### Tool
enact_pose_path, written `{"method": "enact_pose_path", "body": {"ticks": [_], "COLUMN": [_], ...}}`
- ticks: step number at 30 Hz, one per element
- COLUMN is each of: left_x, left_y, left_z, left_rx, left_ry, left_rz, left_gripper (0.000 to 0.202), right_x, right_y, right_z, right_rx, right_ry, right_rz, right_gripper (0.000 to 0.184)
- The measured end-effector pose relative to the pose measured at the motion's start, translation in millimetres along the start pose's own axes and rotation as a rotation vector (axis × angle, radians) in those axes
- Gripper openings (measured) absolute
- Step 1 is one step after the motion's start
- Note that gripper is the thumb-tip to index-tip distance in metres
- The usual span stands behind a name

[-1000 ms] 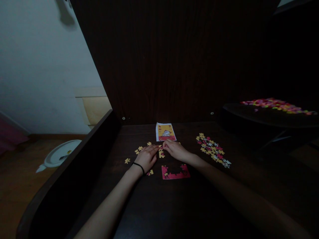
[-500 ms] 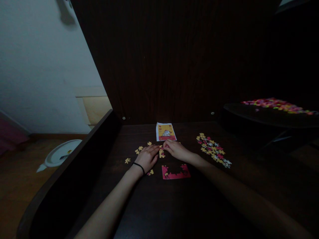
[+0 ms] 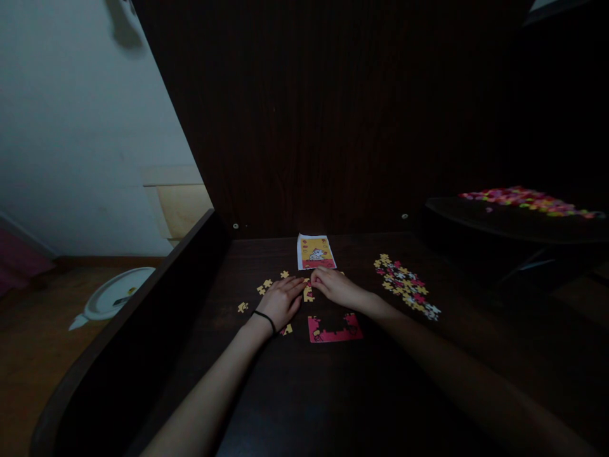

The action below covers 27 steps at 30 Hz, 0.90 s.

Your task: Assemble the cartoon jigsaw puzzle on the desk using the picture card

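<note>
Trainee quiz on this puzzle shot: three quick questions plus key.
1. Which hand has the black band at its wrist?
2. True or false: the joined red section lies nearer the camera than the picture sheet.
3. In this view, where is the large cluster of mixed-colour pieces relative to the picture sheet? a) left b) right c) on top

Key: 1. Left hand. 2. True. 3. b.

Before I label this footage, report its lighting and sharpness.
Head view: dim overall, wall brightest, far right nearly black; head view centre: left hand, right hand and red puzzle section keep clear outlines, though fine detail is lost; head view right: the colourful pile looks smeared.
</note>
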<state>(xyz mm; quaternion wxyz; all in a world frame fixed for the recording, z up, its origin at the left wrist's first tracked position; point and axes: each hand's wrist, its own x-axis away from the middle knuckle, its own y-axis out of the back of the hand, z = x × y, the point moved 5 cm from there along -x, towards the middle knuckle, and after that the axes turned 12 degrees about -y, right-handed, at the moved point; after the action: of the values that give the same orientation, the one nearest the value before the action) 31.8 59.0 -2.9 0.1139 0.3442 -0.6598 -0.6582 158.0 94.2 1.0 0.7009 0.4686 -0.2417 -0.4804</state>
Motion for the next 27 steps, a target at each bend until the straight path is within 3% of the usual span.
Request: {"method": "enact_pose_path", "body": {"ticks": [12, 27], "left_x": [-2.2, -1.4], "left_y": [0.0, 0.0], "left_z": [-2.3, -0.9], "left_rx": [-0.048, -0.02], "left_ry": [0.004, 0.037], "left_rz": [0.063, 0.052], "left_gripper": [0.035, 0.036], "right_x": [-0.4, -5.9], "right_y": [2.7, -2.5], "right_z": [2.0, -3.5], "right_rx": [-0.054, -0.206], "right_ry": [-0.005, -0.112], "right_rz": [0.022, -0.069], "right_gripper": [0.008, 0.004]}}
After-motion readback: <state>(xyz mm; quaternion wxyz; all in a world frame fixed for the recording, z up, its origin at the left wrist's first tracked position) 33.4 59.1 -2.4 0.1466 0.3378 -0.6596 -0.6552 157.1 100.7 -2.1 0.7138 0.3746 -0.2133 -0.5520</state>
